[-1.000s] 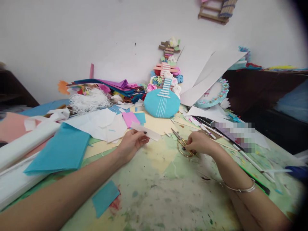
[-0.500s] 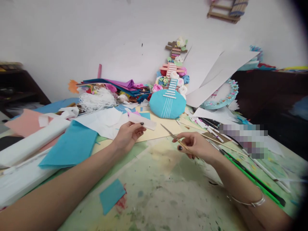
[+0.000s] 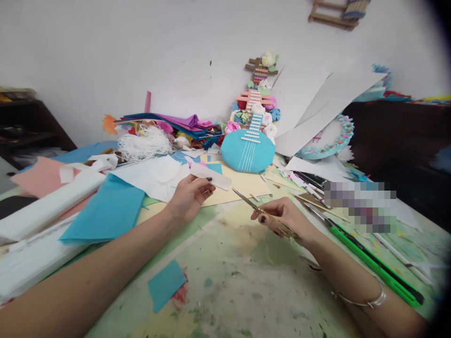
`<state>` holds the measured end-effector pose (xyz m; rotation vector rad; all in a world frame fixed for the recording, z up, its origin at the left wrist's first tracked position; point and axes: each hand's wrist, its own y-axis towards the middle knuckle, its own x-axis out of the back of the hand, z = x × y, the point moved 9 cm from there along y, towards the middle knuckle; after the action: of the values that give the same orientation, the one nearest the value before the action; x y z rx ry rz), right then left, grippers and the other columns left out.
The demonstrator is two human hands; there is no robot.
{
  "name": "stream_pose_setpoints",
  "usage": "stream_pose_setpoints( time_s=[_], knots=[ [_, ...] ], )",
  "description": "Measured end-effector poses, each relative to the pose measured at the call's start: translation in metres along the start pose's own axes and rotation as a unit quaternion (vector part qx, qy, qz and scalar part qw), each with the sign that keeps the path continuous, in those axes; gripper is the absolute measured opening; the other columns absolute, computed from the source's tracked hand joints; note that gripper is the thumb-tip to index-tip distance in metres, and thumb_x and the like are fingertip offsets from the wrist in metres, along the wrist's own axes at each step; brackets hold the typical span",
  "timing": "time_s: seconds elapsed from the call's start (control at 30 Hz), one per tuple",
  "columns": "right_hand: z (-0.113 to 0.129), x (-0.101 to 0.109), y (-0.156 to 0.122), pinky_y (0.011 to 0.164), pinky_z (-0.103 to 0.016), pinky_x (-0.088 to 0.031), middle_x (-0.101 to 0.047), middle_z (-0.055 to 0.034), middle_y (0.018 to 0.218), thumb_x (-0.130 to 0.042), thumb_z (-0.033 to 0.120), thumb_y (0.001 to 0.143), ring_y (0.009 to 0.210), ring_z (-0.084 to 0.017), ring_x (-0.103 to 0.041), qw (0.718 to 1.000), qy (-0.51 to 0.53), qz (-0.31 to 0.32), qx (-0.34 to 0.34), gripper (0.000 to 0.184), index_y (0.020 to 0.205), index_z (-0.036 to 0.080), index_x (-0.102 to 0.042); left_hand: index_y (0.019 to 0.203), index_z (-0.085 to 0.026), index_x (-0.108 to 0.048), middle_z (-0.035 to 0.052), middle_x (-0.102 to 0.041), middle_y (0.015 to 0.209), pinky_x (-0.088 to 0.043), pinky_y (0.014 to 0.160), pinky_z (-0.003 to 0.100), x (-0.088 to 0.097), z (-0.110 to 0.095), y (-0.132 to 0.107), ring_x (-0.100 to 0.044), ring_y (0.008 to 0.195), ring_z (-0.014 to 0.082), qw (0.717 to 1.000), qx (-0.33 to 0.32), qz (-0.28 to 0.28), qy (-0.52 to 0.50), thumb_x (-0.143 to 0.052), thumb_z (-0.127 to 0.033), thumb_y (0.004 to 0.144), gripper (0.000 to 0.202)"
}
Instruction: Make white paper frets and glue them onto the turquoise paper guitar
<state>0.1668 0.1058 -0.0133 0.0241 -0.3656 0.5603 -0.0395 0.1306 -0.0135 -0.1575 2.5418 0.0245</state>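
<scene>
My left hand (image 3: 192, 195) pinches a pale pinkish-white paper strip (image 3: 216, 180) between thumb and fingers. The strip's far end looks rounded. In my right hand (image 3: 282, 216) is a pair of gold scissors (image 3: 259, 210), its handles partly hidden by the fingers. The blades look nearly closed and point left, their tip right by the strip's rounded end; whether they touch I cannot tell. Below my hands, a small blue paper square (image 3: 167, 285) lies on the stained table (image 3: 243, 291).
A blue paper lute-shaped craft (image 3: 248, 152) stands against the wall. To the left are folded blue paper (image 3: 105, 209), white rolls (image 3: 52, 204) and tangled white string (image 3: 146, 144). A green utility knife (image 3: 373, 260) lies beside my right forearm.
The scissors have moved left, up to the strip's end, and are turned more side-on. That end looked squarer before and is rounded now. My left hand keeps its hold.
</scene>
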Motion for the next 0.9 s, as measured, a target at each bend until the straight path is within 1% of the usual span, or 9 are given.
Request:
stream_pose_setpoints(
  time_s=[0.1, 0.23, 0.47, 0.7, 0.9],
  knots=[
    [0.003, -0.003, -0.001, 0.037, -0.020, -0.022, -0.036, 0.0054, 0.039, -0.066, 0.057, 0.069, 0.038, -0.005, -0.029, 1.000, 0.006, 0.008, -0.001, 0.048, 0.077, 0.010, -0.073, 0.077, -0.011, -0.059, 0.0013, -0.063, 0.069, -0.045, 0.063, 0.024, -0.001, 0.002, 0.000, -0.056, 0.059, 0.0089, 1.000, 0.001, 0.013, 0.003, -0.069, -0.009, 0.062, 0.018],
    [0.006, -0.005, -0.002, 0.038, -0.021, -0.020, -0.036, 0.0051, 0.039, -0.068, 0.055, 0.067, 0.039, -0.005, -0.027, 1.000, 0.000, 0.008, -0.006, 0.046, 0.075, 0.011, -0.074, 0.080, -0.011, -0.060, 0.0016, -0.063, 0.073, -0.044, 0.063, 0.024, -0.005, 0.005, -0.001, -0.056, 0.060, 0.0086, 0.999, 0.004, 0.032, 0.016, -0.070, -0.010, 0.063, 0.020],
    [0.005, -0.007, -0.002, 0.037, -0.021, -0.019, -0.033, 0.0060, 0.039, -0.067, 0.056, 0.068, 0.039, -0.005, -0.026, 1.000, 0.001, 0.013, -0.012, 0.048, 0.076, 0.010, -0.074, 0.080, -0.012, -0.059, 0.0012, -0.064, 0.070, -0.044, 0.064, 0.024, -0.009, 0.009, -0.004, -0.057, 0.061, 0.0093, 0.998, 0.008, 0.058, 0.032, -0.071, -0.011, 0.064, 0.020],
    [0.004, -0.008, -0.002, 0.038, -0.020, -0.018, -0.033, 0.0063, 0.041, -0.069, 0.056, 0.068, 0.041, -0.005, -0.025, 1.000, 0.002, 0.026, -0.006, 0.051, 0.080, 0.007, -0.073, 0.085, -0.012, -0.059, 0.0015, -0.065, 0.073, -0.045, 0.066, 0.026, -0.010, 0.009, -0.005, -0.059, 0.063, 0.0095, 0.997, -0.002, 0.056, 0.044, -0.073, -0.012, 0.065, 0.024],
    [0.001, -0.007, 0.000, 0.038, -0.020, -0.018, -0.032, 0.0060, 0.044, -0.070, 0.055, 0.068, 0.041, -0.005, -0.026, 1.000, 0.002, 0.023, -0.012, 0.049, 0.080, 0.007, -0.073, 0.086, -0.012, -0.058, 0.0020, -0.066, 0.073, -0.045, 0.069, 0.027, -0.010, 0.009, -0.007, -0.060, 0.065, 0.0108, 0.997, -0.007, 0.061, 0.048, -0.074, -0.013, 0.066, 0.026]
  ],
)
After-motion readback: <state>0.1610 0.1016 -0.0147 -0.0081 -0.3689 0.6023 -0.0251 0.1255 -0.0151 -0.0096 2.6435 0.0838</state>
